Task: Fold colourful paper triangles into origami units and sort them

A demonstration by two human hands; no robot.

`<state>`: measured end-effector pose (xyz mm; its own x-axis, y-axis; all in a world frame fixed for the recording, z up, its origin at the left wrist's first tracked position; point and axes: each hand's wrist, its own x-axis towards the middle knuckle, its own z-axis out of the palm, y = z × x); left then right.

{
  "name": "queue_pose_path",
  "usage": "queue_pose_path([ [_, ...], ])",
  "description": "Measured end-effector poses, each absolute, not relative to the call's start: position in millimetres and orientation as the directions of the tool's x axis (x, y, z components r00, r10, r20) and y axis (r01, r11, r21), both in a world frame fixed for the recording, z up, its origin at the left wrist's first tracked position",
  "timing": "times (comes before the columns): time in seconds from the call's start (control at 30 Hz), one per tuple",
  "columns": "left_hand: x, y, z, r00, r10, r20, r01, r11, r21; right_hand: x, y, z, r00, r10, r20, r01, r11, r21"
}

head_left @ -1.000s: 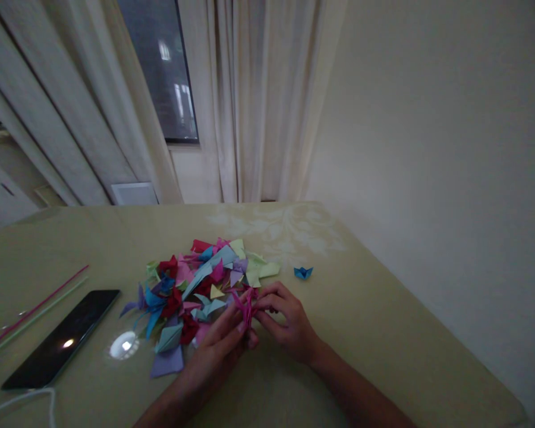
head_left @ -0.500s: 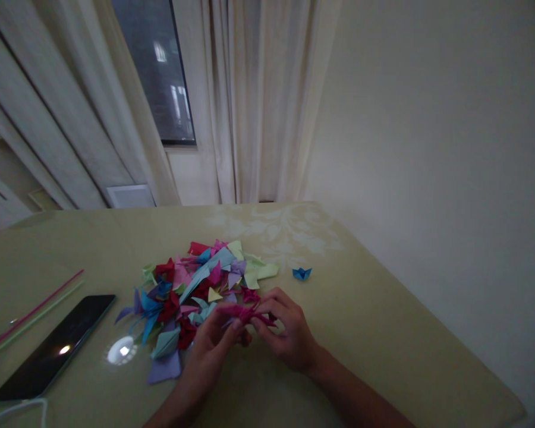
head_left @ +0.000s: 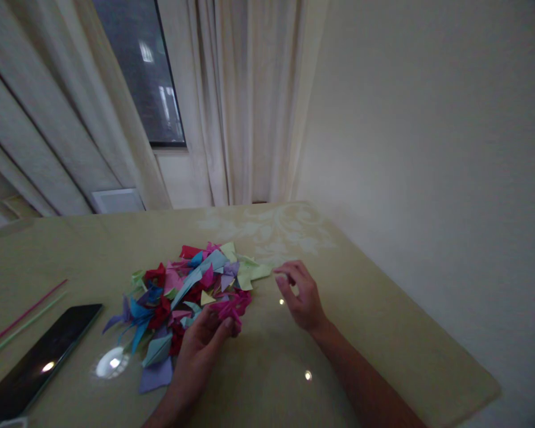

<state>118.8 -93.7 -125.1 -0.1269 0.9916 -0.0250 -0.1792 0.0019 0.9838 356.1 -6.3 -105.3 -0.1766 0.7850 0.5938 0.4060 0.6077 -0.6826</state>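
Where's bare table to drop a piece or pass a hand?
Free: the table right of the right hand out to the wall-side edge; the far strip between pile and curtains; the near patch between the forearms. Crowded: the pile, left hand holding a pink piece at its near edge. The phone and straws take the left.

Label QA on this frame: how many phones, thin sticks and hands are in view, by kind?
phone: 1
sticks: 2 (pink stick, green stick)
hands: 2 (left hand holding magenta folded paper, right hand)
Total: 5
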Motion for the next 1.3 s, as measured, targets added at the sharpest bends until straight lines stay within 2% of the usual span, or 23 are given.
queue_pose_path([
  [0.07,119.5,-94.2,-125.7,-0.138,0.99,-0.026,-0.211,-0.004,0.978,377.9,16.0,-112.5,-0.043,0.842,0.538,0.597,0.454,-0.662],
  [0.2,121.8,-94.8,-129.9,-0.085,0.996,0.026,-0.216,-0.044,0.975,404.9,39.1,-124.6,-0.14,0.931,0.338,0.783,0.313,-0.538],
  [0.3,122.2,-93.6,-133.8,-0.074,0.996,0.05,-0.228,-0.065,0.971,398.9,34.1,-125.8,-0.2,0.953,0.226,0.805,0.291,-0.517],
  [0.5,121.5,-93.9,-130.5,-0.116,0.993,0.002,-0.276,-0.034,0.961,362.1,6.4,-116.6,-0.528,0.835,0.156,0.615,0.503,-0.607],
  [0.57,122.0,-94.3,-127.2,-0.114,0.993,0.017,-0.274,-0.048,0.96,353.5,-0.9,-113.1,-0.563,0.805,0.188,0.562,0.539,-0.627],
  [0.67,123.7,-93.7,-123.0,-0.098,0.994,0.052,-0.295,-0.079,0.952,344.4,-9.5,-105.5,-0.518,0.806,0.287,0.46,0.545,-0.701],
  [0.73,124.8,-93.2,-121.6,-0.085,0.995,0.053,-0.316,-0.077,0.946,339.0,-14.5,-100.6,-0.461,0.824,0.329,0.334,0.505,-0.796],
  [0.83,125.4,-93.7,-123.0,-0.077,0.997,0.021,-0.319,-0.044,0.947,329.7,-21.8,-98.7,-0.489,0.833,0.258,0.06,0.327,-0.943],
  [0.93,124.9,-95.6,-127.1,-0.038,0.999,-0.011,-0.294,-0.001,0.956,319.8,-28.3,-104.4,-0.56,0.802,0.207,-0.131,0.162,-0.978],
  [1.1,124.5,-96.1,-128.2,0.02,0.999,-0.026,-0.292,0.03,0.956,309.5,-33.7,-116.1,-0.53,0.828,0.182,-0.187,0.095,-0.978],
  [1.3,124.6,-93.6,-123.4,0.041,0.999,-0.008,-0.302,0.019,0.953,307.9,-35.0,-117.0,-0.505,0.838,0.206,-0.186,0.127,-0.974],
])
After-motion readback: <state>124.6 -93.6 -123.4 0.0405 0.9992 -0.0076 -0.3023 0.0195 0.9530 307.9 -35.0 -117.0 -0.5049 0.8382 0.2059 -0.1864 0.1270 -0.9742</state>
